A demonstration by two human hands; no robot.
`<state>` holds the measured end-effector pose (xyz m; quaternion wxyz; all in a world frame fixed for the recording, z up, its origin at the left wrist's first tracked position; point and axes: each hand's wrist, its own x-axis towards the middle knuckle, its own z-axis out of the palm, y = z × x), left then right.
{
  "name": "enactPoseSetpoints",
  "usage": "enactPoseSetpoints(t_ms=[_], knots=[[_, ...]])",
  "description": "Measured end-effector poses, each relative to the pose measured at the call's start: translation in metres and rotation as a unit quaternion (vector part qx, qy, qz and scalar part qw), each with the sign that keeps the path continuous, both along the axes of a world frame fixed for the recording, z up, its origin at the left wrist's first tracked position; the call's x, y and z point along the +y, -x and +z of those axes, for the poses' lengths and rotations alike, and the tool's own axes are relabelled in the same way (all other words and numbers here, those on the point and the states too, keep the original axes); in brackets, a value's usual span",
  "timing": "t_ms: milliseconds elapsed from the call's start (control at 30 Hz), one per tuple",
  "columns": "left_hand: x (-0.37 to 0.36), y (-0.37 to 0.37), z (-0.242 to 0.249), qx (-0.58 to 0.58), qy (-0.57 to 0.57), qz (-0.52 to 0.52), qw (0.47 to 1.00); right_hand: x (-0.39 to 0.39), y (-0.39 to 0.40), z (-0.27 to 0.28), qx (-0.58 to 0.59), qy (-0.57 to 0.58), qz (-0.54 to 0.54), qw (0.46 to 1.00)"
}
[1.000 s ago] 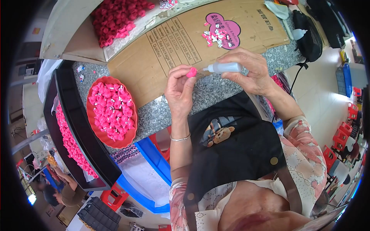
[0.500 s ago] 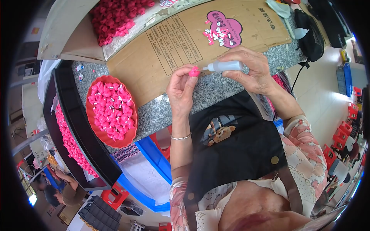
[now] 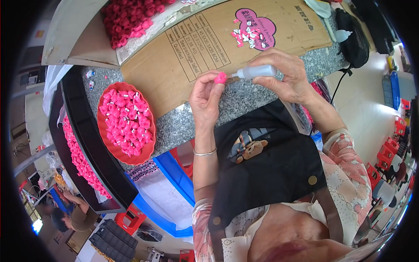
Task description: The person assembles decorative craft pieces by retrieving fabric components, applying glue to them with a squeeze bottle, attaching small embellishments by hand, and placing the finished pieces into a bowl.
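Workroom scene: a speckled granite counter runs beneath flattened cardboard, with a scalloped red bowl of pink flowers at 8 o'clock from the hands. Right hand, forearm angled toward 11 o'clock, grips a translucent squeeze bottle between curved fingers and thumb, its long axis nearly level across the view, nozzle toward 9 o'clock. Left hand, forearm pointing to 12, pinches one pink piece between thumb and forefinger, just beside the nozzle at 9 o'clock; whether they touch is unclear.
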<state>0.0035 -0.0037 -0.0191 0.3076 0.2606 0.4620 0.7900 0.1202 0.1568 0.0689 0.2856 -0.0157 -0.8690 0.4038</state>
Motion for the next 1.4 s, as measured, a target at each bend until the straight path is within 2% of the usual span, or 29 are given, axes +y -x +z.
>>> enactPoseSetpoints(t_ms=[467, 567, 667, 767, 867, 967, 1067, 1167, 1233, 1333, 1400], knots=[[0.002, -0.002, 0.0, -0.006, 0.005, -0.004, 1.0, 0.003, -0.006, -0.008, -0.022, 0.028, -0.014, 0.999], [0.002, 0.0, -0.004, -0.013, 0.025, 0.014, 0.999, 0.015, -0.019, -0.027, 0.01, 0.203, -0.038, 0.978], [0.001, 0.001, -0.01, -0.032, 0.029, 0.032, 0.999, 0.043, -0.037, -0.047, 0.095, 0.468, -0.039, 0.878], [0.001, 0.001, -0.01, -0.016, 0.035, 0.016, 0.999, 0.085, -0.05, -0.066, 0.145, 0.442, -0.18, 0.867], [0.004, -0.001, -0.006, -0.017, 0.026, 0.018, 0.999, 0.128, -0.059, -0.075, 0.044, 0.305, -0.309, 0.9], [0.008, 0.0, 0.001, -0.005, 0.016, 0.024, 1.0, 0.156, -0.064, -0.095, -0.013, 0.251, -0.325, 0.912], [0.007, -0.001, 0.001, 0.008, 0.015, 0.035, 0.999, 0.138, -0.062, -0.091, 0.118, 0.122, -0.436, 0.884], [0.007, 0.0, 0.001, 0.015, 0.02, 0.038, 0.999, 0.093, -0.075, -0.075, 0.022, 0.007, -0.437, 0.899], [0.007, 0.0, 0.003, 0.015, 0.025, 0.028, 0.999, 0.065, -0.055, -0.063, -0.014, -0.031, -0.312, 0.949], [0.011, -0.001, 0.009, 0.027, 0.021, 0.017, 0.999, 0.052, -0.02, -0.059, -0.063, 0.022, -0.225, 0.972], [0.009, 0.0, 0.012, 0.055, 0.019, 0.021, 0.998, 0.062, -0.004, -0.063, -0.155, -0.026, -0.197, 0.968]])
